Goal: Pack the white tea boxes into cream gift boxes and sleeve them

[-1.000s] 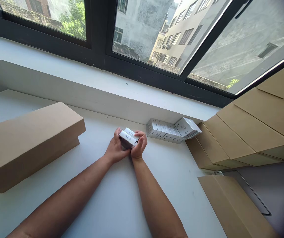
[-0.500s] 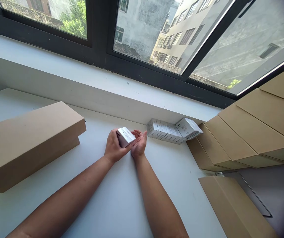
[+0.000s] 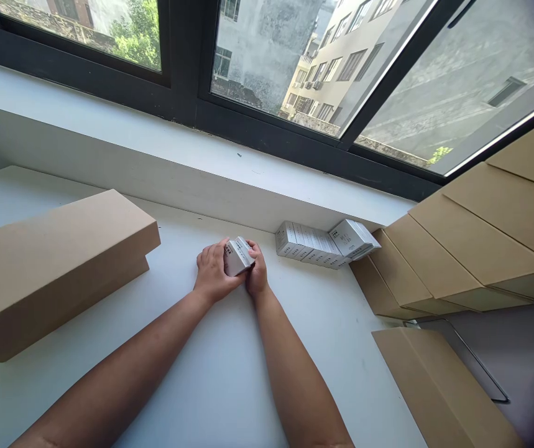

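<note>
Over the middle of the white table, my left hand (image 3: pixel 214 272) is closed around the left side of small white printed boxes (image 3: pixel 238 256), which look like two held together. My right hand (image 3: pixel 258 269) wraps their right side, its fingertips curled over the edge. Dark print shows on the faces turned up. Parts of the boxes are hidden behind my fingers. Nearest to my right hand is a row of similar small white boxes (image 3: pixel 308 242), standing against the wall under the sill, with a few tilted at its right end (image 3: pixel 351 239).
A long brown cardboard box (image 3: pixel 61 255) lies at the left of the table (image 3: pixel 192 379). Several brown boxes (image 3: pixel 476 249) lean in a row at the right. Below them are another brown box (image 3: pixel 439 379) and a thin metal wire frame (image 3: pixel 476 361). A window sill (image 3: pixel 201 149) runs behind.
The boxes have turned in my hands, so printed faces now show. My right hand has gone from loosely open beside them to closed against them.
</note>
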A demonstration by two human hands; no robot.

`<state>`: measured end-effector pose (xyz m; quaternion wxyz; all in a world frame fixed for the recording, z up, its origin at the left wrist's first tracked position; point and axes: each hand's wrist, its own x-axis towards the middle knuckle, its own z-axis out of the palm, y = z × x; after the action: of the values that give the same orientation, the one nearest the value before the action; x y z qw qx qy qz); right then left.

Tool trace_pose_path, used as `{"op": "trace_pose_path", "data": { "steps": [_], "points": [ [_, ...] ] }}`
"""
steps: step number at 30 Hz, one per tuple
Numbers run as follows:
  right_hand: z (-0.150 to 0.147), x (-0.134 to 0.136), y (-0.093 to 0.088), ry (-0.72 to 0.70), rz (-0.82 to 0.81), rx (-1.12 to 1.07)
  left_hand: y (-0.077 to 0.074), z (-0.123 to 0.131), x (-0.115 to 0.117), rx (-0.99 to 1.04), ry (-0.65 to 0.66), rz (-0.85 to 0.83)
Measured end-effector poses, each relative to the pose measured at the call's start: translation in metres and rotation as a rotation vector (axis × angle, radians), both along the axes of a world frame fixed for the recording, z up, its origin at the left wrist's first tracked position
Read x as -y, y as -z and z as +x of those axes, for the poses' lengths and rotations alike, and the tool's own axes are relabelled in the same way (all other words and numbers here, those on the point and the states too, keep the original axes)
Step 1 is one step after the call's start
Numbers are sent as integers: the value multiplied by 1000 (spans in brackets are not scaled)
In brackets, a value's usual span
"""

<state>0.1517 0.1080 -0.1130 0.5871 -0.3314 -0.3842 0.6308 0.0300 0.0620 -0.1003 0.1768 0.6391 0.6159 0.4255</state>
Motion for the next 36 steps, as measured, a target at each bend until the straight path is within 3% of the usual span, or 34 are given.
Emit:
{"op": "trace_pose_path", "data": {
  "steps": [8,18,25,31,36],
  "points": [
    [3,1,-8,-72,24,-50,13,8,0,107,-68,62],
    [3,6,-10,-182,52,23,0,5,3,211,-55,89],
    [14,5,-16,-267,9,55,7,-3,-5,187,-43,140],
    [13,2,-15,-219,-23,40,11,-4,-6,90,-11,146],
    [10,-1,-9,-88,-78,1,8,-2,-1,99,13,135]
  ]
}}
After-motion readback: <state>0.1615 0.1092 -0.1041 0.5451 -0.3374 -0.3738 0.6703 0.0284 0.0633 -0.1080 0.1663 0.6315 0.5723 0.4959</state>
